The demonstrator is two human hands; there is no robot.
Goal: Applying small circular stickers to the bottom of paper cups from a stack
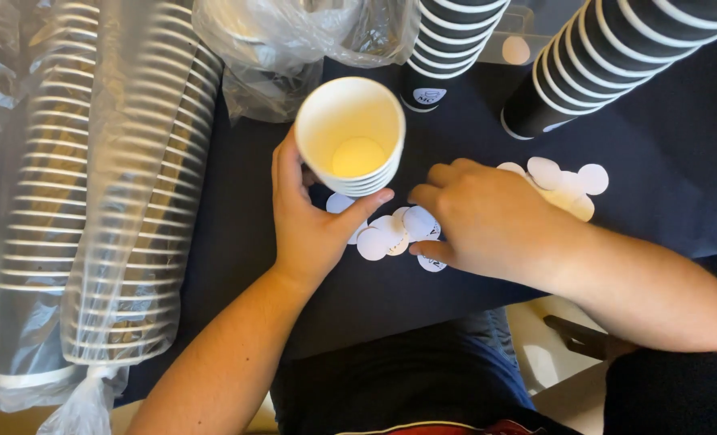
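Note:
My left hand [308, 221] grips a short stack of paper cups [352, 133], white inside, standing upright on the dark tablecloth [664, 201]. My right hand [483, 217] rests palm down on a scatter of small round white stickers [390, 232], its fingertips pressed onto them. Whether a sticker is pinched between the fingers is hidden. More round stickers [564, 181] lie in a pile behind my right hand.
Two long sleeves of cups in clear plastic [101, 201] lie along the left. Crumpled plastic wrap [310, 40] sits at the top centre. Two tilted stacks of dark, white-rimmed cups [451, 40] [608, 56] lean at the top right.

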